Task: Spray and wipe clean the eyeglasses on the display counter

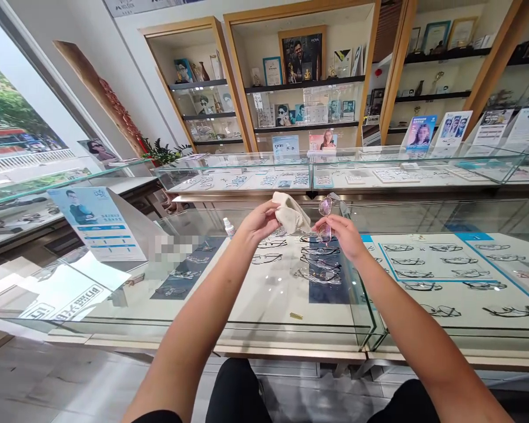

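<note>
In the head view, the left hand (261, 221) pinches a pale cloth (291, 215) while the right hand (344, 234) pinches thin-rimmed glasses (325, 205) at the cloth's three o'clock, above the glass counter (260, 305), where a light grip could let them drop or a snagging cloth could bend the rim.

In my left hand (262, 220) I am pinching a cream-coloured cloth (291, 215), which is bunching in soft folds and sloping down toward my right hand (342, 232). There I am gripping thin-rimmed eyeglasses (325, 205), which are standing on end, one rounded lens above the other, both showing a pinkish-purple sheen.
</note>
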Motion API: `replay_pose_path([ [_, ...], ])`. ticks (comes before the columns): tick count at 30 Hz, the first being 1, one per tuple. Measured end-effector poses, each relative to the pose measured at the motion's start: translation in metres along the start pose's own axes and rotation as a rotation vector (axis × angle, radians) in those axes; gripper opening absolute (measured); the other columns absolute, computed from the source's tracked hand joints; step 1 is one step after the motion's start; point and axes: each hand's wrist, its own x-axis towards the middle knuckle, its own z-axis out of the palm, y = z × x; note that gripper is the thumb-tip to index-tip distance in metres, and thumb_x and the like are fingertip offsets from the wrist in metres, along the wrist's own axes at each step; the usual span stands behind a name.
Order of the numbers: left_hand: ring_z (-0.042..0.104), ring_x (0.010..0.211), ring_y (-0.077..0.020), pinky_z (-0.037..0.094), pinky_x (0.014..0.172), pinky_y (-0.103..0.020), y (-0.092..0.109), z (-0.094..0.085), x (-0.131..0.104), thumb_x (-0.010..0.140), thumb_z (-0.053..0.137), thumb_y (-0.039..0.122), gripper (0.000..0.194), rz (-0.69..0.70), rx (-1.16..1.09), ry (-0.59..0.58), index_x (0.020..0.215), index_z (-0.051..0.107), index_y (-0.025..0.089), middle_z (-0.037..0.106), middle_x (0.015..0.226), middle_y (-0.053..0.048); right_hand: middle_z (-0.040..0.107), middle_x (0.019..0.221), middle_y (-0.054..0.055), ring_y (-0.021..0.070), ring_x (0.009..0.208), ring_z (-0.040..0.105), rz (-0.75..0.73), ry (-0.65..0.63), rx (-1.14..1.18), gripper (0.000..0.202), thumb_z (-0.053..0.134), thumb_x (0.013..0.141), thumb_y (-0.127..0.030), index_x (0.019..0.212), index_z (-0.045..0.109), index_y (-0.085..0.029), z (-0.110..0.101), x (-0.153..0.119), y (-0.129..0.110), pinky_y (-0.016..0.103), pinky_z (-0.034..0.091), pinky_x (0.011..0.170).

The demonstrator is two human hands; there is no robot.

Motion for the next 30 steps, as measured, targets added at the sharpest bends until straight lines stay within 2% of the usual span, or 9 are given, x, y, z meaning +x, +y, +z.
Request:
replay_pose_path([
  [3, 0.068, 0.065, -0.0177, 0.059, 0.071, -0.03, -0.014, -0.006, 0.002, 0.081, 0.065, 0.005, 0.011, -0.026, -0.086, 0.001, 0.083, 0.062, 0.015, 0.067, 0.069, -0.004, 0.085, 0.1, 0.006, 0.0259, 0.101, 0.074, -0.003, -0.039, -0.013, 0.033, 0.066, 0.103, -0.05, 0.095, 0.087, -0.025, 0.001, 0.0, -0.001, 0.039, 0.054, 0.096],
  [5, 0.065, 0.061, -0.0146, 0.058, 0.069, -0.027, -0.023, -0.01, 0.002, 0.079, 0.068, 0.005, 0.014, 0.015, -0.164, -0.061, 0.085, 0.063, 0.016, 0.067, 0.069, -0.002, 0.085, 0.1, 0.006, 0.0254, 0.101, 0.074, -0.005, -0.057, -0.021, 0.033, 0.065, 0.104, -0.048, 0.095, 0.087, -0.025, 0.001, -0.001, 0.0, 0.038, 0.053, 0.096],
  [9, 0.062, 0.057, -0.0072, 0.055, 0.066, -0.018, -0.043, -0.018, 0.002, 0.069, 0.073, -0.006, 0.037, 0.097, -0.216, -0.219, 0.099, 0.068, 0.015, 0.071, 0.077, 0.003, 0.085, 0.099, 0.006, 0.0249, 0.1, 0.074, 0.015, -0.097, -0.017, 0.033, 0.066, 0.104, -0.048, 0.095, 0.087, -0.024, 0.001, -0.001, 0.002, 0.038, 0.053, 0.096],
  [13, 0.074, 0.072, -0.0133, 0.059, 0.073, -0.022, -0.059, -0.024, 0.004, 0.073, 0.078, -0.004, 0.055, 0.068, -0.183, -0.223, 0.124, 0.07, 0.016, 0.079, 0.092, -0.001, 0.085, 0.097, 0.007, 0.0247, 0.097, 0.074, 0.039, -0.161, -0.047, 0.034, 0.067, 0.103, -0.049, 0.093, 0.087, -0.023, 0.003, -0.004, 0.0, 0.038, 0.053, 0.095],
  [16, 0.078, 0.079, -0.0167, 0.063, 0.082, -0.027, -0.067, -0.025, 0.005, 0.082, 0.082, 0.004, 0.05, 0.056, -0.16, -0.215, 0.128, 0.07, 0.016, 0.081, 0.095, -0.003, 0.085, 0.097, 0.006, 0.0251, 0.098, 0.075, 0.049, -0.231, -0.053, 0.033, 0.068, 0.103, -0.049, 0.092, 0.087, -0.024, 0.007, -0.007, -0.003, 0.039, 0.053, 0.097],
  [19, 0.08, 0.085, -0.0188, 0.064, 0.09, -0.03, -0.071, -0.023, 0.004, 0.087, 0.084, 0.011, 0.038, 0.059, -0.151, -0.199, 0.122, 0.071, 0.017, 0.082, 0.098, -0.005, 0.086, 0.1, 0.006, 0.0254, 0.1, 0.076, 0.066, -0.283, -0.058, 0.034, 0.067, 0.104, -0.049, 0.094, 0.087, -0.024, 0.013, -0.01, -0.003, 0.039, 0.054, 0.099],
  [23, 0.08, 0.088, -0.0186, 0.065, 0.089, -0.03, -0.072, -0.019, 0.002, 0.091, 0.083, 0.016, 0.023, 0.045, -0.171, -0.167, 0.111, 0.072, 0.016, 0.081, 0.098, -0.006, 0.086, 0.099, 0.006, 0.0272, 0.101, 0.076, 0.082, -0.288, -0.085, 0.037, 0.067, 0.104, -0.053, 0.096, 0.088, -0.024, 0.019, -0.013, 0.0, 0.041, 0.054, 0.1],
  [26, 0.08, 0.087, -0.0194, 0.065, 0.092, -0.032, -0.072, -0.017, 0.0, 0.093, 0.083, 0.019, 0.022, 0.043, -0.177, -0.147, 0.112, 0.072, 0.017, 0.081, 0.097, -0.005, 0.086, 0.097, 0.007, 0.0277, 0.101, 0.076, 0.097, -0.285, -0.094, 0.038, 0.068, 0.103, -0.055, 0.096, 0.088, -0.024, 0.021, -0.014, 0.002, 0.04, 0.054, 0.099],
  [30, 0.077, 0.081, -0.016, 0.063, 0.085, -0.027, -0.073, -0.015, 0.0, 0.094, 0.082, 0.016, 0.019, 0.064, -0.191, -0.115, 0.11, 0.071, 0.017, 0.079, 0.092, -0.003, 0.085, 0.095, 0.007, 0.0271, 0.1, 0.075, 0.113, -0.294, -0.075, 0.038, 0.068, 0.103, -0.055, 0.094, 0.088, -0.024, 0.022, -0.014, 0.004, 0.04, 0.055, 0.099],
])
